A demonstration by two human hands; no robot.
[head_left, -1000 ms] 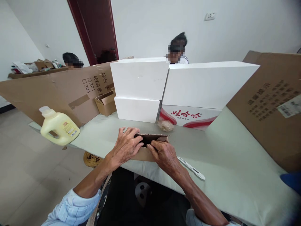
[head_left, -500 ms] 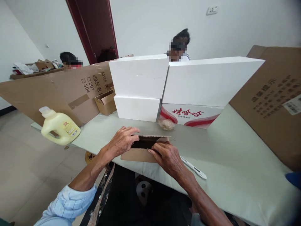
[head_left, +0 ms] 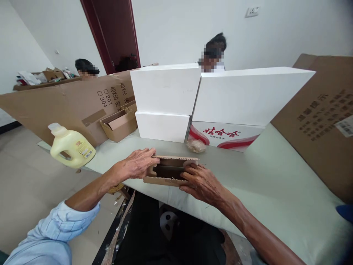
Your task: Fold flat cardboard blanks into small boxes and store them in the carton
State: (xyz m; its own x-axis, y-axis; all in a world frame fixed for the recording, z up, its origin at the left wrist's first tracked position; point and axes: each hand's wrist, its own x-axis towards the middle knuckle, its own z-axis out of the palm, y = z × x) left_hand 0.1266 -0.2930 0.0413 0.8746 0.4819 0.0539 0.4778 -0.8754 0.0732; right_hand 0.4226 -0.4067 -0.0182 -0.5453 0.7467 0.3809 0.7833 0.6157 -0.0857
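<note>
Since half a second ago, I have the left hand (head_left: 140,163) further out at the left end of the small open box (head_left: 165,181), knuckles off the mouth, so more of the inside shows. Left grip reads as fingers and thumb pinching that end at the far corner. Right hand (head_left: 202,180) holds the other end: fingers curled in over the rim, thumb now lower, outside the near wall. So both hands grasp the box, nothing else held that I can see. Box sits between them at the near edge of the tabletop (head_left: 226,165); can't tell if its base is fully down. Inside is dark, contents unclear. My read: holding both ends gives better control of tilt, and the mouth is less blocked. Slim white tool seen by the right wrist earlier is out of sight, probably behind the forearm. Back left, the brown carton (head_left: 122,127) looks wider and nearer than before, cause not visible. Crumpled clear plastic (head_left: 196,145) hasn't visibly moved, well apart from both hands
</note>
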